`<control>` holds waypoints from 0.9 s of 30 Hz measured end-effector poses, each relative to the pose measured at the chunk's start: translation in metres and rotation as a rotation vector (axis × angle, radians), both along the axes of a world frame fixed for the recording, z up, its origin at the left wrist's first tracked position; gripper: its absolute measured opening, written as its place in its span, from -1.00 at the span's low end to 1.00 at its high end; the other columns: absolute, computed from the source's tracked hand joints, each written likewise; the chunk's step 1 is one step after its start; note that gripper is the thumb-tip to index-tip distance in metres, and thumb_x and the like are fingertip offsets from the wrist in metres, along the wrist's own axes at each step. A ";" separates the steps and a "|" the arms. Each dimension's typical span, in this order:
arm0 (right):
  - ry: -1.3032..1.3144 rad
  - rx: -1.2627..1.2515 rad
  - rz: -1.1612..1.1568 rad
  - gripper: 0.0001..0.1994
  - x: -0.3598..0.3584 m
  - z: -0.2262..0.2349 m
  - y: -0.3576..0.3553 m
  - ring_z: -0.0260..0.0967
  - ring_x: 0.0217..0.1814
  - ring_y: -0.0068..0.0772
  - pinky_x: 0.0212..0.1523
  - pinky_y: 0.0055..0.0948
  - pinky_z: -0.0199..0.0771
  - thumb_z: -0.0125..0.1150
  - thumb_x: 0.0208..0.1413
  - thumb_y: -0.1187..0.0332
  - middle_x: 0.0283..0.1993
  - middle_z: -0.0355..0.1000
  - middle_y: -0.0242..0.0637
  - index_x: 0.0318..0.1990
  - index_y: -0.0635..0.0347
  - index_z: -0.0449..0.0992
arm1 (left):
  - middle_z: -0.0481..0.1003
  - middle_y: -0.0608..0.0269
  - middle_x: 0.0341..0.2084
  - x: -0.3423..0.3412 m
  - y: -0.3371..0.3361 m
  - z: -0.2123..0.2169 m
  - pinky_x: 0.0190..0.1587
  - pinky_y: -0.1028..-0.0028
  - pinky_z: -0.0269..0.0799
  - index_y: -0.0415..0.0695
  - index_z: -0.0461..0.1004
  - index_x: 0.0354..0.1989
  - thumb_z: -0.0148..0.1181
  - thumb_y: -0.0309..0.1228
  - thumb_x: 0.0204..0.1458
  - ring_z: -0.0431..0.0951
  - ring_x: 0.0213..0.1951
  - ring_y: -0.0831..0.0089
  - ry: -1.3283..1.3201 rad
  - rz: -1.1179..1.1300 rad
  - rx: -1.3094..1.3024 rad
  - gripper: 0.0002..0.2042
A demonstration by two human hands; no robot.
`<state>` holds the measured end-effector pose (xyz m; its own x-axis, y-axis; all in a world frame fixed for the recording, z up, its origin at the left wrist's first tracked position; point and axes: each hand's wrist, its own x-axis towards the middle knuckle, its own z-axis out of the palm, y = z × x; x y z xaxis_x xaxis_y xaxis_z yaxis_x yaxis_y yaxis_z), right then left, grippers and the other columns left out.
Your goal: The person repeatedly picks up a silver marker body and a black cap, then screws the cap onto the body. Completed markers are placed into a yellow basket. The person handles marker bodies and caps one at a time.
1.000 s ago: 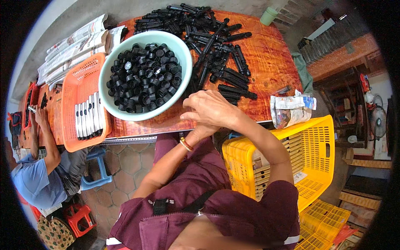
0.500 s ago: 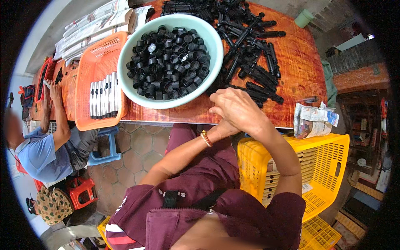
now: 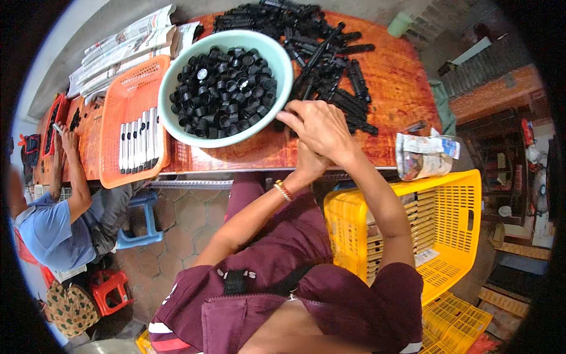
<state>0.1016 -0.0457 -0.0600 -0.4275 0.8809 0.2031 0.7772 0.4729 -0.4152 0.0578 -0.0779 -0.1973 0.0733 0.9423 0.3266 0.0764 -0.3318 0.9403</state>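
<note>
Near the table's front edge, my right hand [image 3: 323, 127] lies over my left hand [image 3: 310, 160], just right of a pale green basin [image 3: 284, 94]. The right fingers are bent and closed, and whatever they hold, if anything, is out of sight. My left hand's fingers are covered by the right one. Small black caps [image 3: 227, 94] fill the basin, with a silvery round piece [image 3: 202, 74] among them. Behind my hands is a heap of black tubular parts [image 3: 330, 71].
An orange basket [image 3: 106, 147] at left holds several silver tubes [image 3: 139, 141]. Newspapers [image 3: 127, 53] lie behind it. A yellow crate [image 3: 354, 236] stands beside my right arm, and a newspaper-wrapped bundle [image 3: 421, 156] rests at the table's right edge. A person in blue [image 3: 56, 230] works at far left.
The view has shifted, so the table and basin appear further left. My hands stay together, the right over the left, and are now closer to the basin's rim.
</note>
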 end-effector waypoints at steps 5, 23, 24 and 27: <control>0.630 -0.158 -0.161 -0.59 0.048 -0.035 0.014 0.45 -0.38 -0.35 -0.30 -0.36 0.41 -0.10 0.27 0.12 -0.44 0.47 -0.19 -0.09 0.30 0.52 | 0.21 0.40 -0.70 -0.032 -0.020 0.027 -0.52 0.49 0.20 -0.24 0.40 -0.48 0.25 -0.43 -0.03 0.17 -0.55 0.64 -0.076 0.049 -0.218 -0.83; -0.135 -0.328 0.109 -0.71 0.067 -0.075 -0.038 0.41 -0.16 0.14 -0.16 -0.05 0.38 0.08 0.11 0.21 -0.26 0.47 0.06 -0.30 0.31 0.54 | 0.01 0.39 -0.38 -0.145 -0.057 0.066 -0.32 0.54 0.09 -0.10 0.10 -0.21 0.12 -0.43 0.07 0.04 -0.36 0.58 -0.095 -0.165 -0.144 -0.72; -0.117 -0.342 0.104 -0.70 0.067 -0.072 -0.038 0.41 -0.16 0.14 -0.16 -0.05 0.38 0.07 0.11 0.21 -0.26 0.47 0.06 -0.30 0.31 0.54 | 0.07 0.39 -0.36 -0.155 -0.056 0.073 -0.34 0.55 0.12 -0.09 0.11 -0.22 0.13 -0.48 0.07 0.06 -0.37 0.61 -0.136 -0.172 -0.114 -0.72; -0.108 -0.336 0.043 -0.71 0.071 -0.068 -0.043 0.41 -0.16 0.13 -0.17 -0.07 0.38 0.08 0.10 0.21 -0.28 0.47 0.06 -0.32 0.31 0.54 | 0.20 0.37 -0.28 -0.192 -0.046 0.094 -0.33 0.57 0.28 -0.11 0.15 -0.21 0.18 -0.56 0.05 0.28 -0.27 0.63 -0.234 -0.128 -0.059 -0.71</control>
<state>0.1721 -0.0886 -0.1284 -0.4685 0.8717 -0.1438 0.8078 0.3567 -0.4693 -0.1344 -0.1241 -0.1036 0.1216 0.9483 0.2931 -0.1843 -0.2686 0.9455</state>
